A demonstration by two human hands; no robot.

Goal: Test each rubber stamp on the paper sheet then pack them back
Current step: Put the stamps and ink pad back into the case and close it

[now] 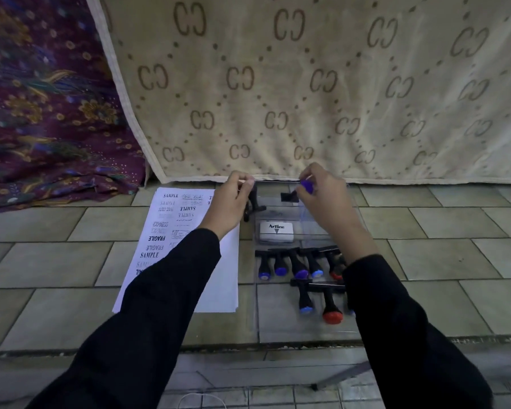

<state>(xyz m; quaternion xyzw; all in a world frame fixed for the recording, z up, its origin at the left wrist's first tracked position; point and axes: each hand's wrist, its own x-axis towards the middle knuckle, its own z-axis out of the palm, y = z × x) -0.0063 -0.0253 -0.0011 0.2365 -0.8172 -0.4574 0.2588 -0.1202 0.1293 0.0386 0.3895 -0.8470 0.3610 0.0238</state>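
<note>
Tiled floor (42,261), beige blanket (307,84) behind. Sheet (219,276), left of the clear box (255,314), bears many prints, so testing looks largely done. Several stamps (298,265) lie packed in the box's near half, behind them the ink pad (276,231). Left hand (230,199) grips a black stamp (252,205) at the box's far left corner. Right hand (325,199) pinches a blue-capped stamp (306,185) over its far edge. Packing appears unfinished.
</note>
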